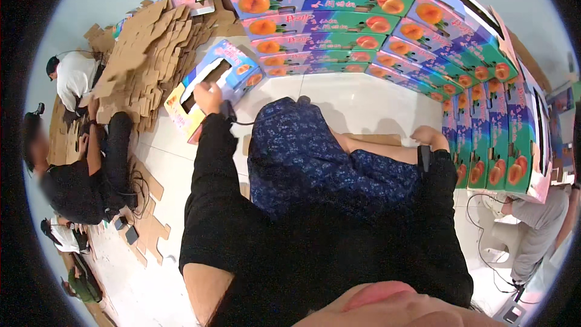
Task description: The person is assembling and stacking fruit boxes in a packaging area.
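Observation:
A colourful fruit carton [237, 72] with peach pictures and a long cut-out in its top stands tilted on the floor ahead of me to the left. My left hand [207, 97] is closed on the edge of that cut-out, fingers curled over it. Out to the right, my right hand [428, 137] hangs over the floor beside my bent leg, close to a row of standing cartons [497, 139]. Its fingers are blurred, and I see nothing in them.
Stacked cartons [321, 24] rise in front, with more stacks [448, 48] curving round to the right. Flattened brown cardboard [142, 60] is heaped at the far left. A person in black [78, 181] sits at the left; another person's leg [541, 224] and loose cables show at the right.

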`<state>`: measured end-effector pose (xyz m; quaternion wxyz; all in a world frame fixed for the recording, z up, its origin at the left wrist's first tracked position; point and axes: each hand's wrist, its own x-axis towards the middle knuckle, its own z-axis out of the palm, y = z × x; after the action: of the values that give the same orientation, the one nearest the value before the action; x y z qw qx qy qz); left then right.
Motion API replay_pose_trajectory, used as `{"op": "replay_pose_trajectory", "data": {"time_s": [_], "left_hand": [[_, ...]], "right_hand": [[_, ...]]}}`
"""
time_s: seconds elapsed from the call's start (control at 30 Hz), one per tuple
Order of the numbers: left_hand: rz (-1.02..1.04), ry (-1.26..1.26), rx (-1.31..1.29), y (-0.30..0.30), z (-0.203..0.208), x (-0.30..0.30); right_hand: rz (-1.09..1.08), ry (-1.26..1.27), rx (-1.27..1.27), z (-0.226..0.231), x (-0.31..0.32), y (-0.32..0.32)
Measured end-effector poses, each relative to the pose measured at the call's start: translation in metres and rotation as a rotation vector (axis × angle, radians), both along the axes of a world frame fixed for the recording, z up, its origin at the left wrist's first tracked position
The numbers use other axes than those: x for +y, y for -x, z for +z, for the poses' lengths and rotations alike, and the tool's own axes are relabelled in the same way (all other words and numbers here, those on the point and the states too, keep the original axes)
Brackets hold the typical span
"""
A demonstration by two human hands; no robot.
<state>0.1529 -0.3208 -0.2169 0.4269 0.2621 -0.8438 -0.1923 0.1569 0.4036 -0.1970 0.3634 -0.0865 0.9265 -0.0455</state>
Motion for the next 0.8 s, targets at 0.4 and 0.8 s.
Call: {"op": "replay_pose_trajectory", "data": {"time_s": [0.4, 0.8], "left_hand": [[-0.005, 0.022, -0.657, -0.046, -0.013, -0.051], [-0.119, -0.204, -1.089, -0.017, -0.007, -0.043]], "right_hand": [[-0.570, 0.296, -0.162, -0.028, 0.017, 0.000], [-0.656, 0.347, -0.216, -0.042, 0.026, -0.007]]}}
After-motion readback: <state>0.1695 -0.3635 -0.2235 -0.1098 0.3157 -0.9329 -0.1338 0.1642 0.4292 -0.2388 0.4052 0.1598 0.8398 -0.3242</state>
